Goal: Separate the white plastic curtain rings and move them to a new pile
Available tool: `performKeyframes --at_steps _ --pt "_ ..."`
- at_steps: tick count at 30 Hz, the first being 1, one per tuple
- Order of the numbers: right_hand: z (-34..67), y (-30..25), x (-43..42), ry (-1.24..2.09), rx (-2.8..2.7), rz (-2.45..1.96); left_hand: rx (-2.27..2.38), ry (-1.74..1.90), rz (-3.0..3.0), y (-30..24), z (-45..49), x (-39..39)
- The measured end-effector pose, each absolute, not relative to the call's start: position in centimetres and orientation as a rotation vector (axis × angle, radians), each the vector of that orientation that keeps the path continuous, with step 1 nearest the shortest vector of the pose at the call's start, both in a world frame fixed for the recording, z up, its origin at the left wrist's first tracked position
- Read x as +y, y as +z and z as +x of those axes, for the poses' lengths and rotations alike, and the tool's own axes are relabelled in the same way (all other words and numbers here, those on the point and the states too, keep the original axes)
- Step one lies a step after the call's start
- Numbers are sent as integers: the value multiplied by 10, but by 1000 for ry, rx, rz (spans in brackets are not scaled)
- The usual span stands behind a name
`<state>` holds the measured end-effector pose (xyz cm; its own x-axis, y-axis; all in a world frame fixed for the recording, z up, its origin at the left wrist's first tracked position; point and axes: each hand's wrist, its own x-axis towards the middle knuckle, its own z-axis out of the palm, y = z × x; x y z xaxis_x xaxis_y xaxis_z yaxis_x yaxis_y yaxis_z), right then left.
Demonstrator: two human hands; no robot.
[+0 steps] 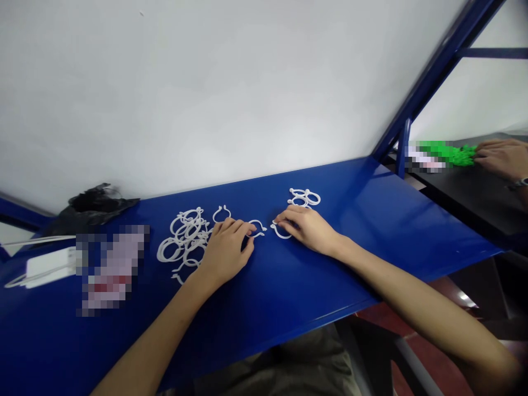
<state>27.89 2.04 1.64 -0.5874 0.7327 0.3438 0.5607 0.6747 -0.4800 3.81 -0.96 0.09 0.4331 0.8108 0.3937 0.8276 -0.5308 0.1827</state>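
A pile of several white plastic rings (183, 242) lies on the blue table (289, 286), left of middle. My left hand (226, 250) rests beside that pile, fingers curled onto one white ring (258, 227). My right hand (308, 227) lies palm down just to its right, fingertips pinching another white ring (280, 231) against the table. The two rings are nearly touching between my hands. A small cluster of joined white rings (304, 197) sits just beyond my right hand.
A black bag (93, 208) lies at the back left by the white wall. White flat items (45, 267) and a blurred patch sit at the left. Another person's hand (501, 158) holds green items (447, 152) on a black table at the right.
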Motion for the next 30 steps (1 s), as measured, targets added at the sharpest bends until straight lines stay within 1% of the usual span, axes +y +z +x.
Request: performKeyframes --at_steps 3,9,16,19,24,27,30 --pt "277 19 19 491 -2308 -974 -1524 -736 -2606 4 39 -12" --pt "272 21 11 576 -2265 -946 -1205 -879 -2653 9 42 -15" --pt "266 19 6 859 -2182 -888 -1127 -990 -2536 10 43 -16" --pt "263 19 2 920 -2174 -857 -1126 -1021 -2478 12 47 -19" --pt "259 24 -10 880 -2143 -769 -1049 -1159 -2431 18 58 -29" --pt "259 27 -16 783 -2156 -656 -978 -1220 -2430 21 63 -34" --pt "261 28 -13 668 -2218 -570 -991 -1207 -2434 20 63 -33"
